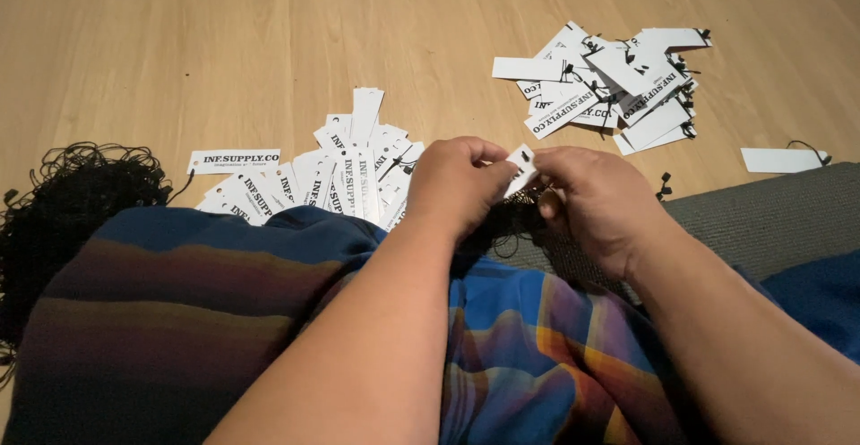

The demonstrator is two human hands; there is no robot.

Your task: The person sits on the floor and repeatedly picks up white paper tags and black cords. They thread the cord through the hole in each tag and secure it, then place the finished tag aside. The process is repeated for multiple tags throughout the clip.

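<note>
Centrally, both hands meet over the lap, pinching one small white card tag (521, 166) between them. The left hand (457, 185) curls its fingers around the tag's near edge, knuckles bent and thumb tucked under. The right hand (596, 201) grips the other end with fingertips drawn together; a thin black string loop (528, 205) seems to run from those fingers down into shadow, though the dark tangle there is hard to read. The tag is a flat, stiff rectangle with a punched hole near one end, held tilted just above the knees.

Draped across the lap lies a soft woven cloth (224, 302) in wide bands of blue, plum, orange and brown, its surface gently folded. On the pale wooden floor (179, 51), just beyond the cloth, a fanned heap of plain tags (345, 172) overlaps like spread cards, matte white with black print. Well apart, toward the upper right, a second pile of strung tags (618, 82) lies more loosely, each with a short black cord knotted through it. One lone tag (779, 159) rests at the far right beside a grey ribbed mat (770, 217). At the left edge sits a wiry mass of black string loops (67, 203), touching the cloth.
</note>
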